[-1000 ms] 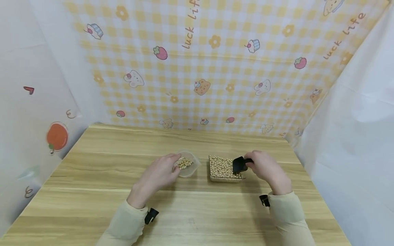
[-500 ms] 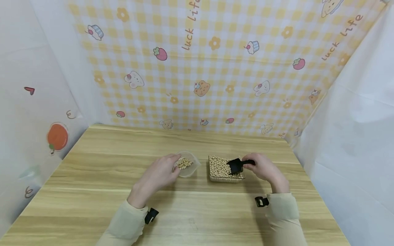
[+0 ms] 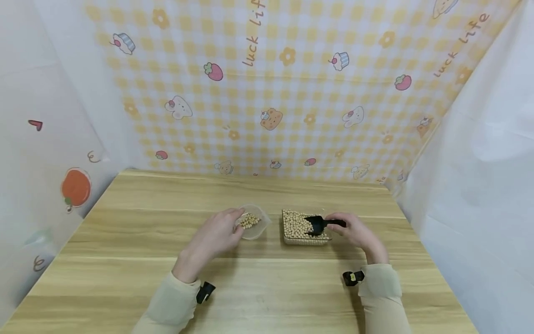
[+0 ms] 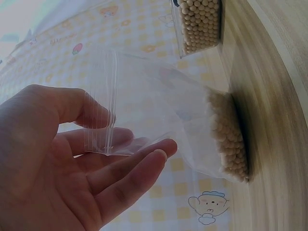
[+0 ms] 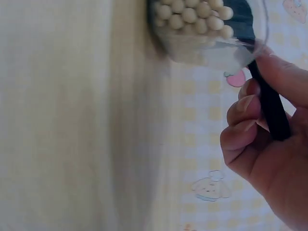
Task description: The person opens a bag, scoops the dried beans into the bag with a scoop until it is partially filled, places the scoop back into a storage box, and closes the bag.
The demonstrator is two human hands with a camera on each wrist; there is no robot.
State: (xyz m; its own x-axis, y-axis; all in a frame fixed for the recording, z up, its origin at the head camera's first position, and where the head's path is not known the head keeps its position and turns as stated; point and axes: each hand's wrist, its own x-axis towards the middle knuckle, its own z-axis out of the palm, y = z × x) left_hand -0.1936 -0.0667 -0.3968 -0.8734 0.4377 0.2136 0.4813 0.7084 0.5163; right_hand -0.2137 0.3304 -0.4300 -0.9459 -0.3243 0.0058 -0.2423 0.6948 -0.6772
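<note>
L hand [image 3: 217, 234] pinches the mouth of a clear zip bag [image 4: 159, 110], thumb on top, other fingers straight under it; bag sits on desk [image 3: 125, 260] w/ soybeans inside. Film looks thin, floppy, slippery: best held at zip strip. R hand [image 3: 354, 230] fingers curl round black scoop [image 3: 315, 224] handle, light & stiff, over bean tray [image 3: 288, 239].
</note>
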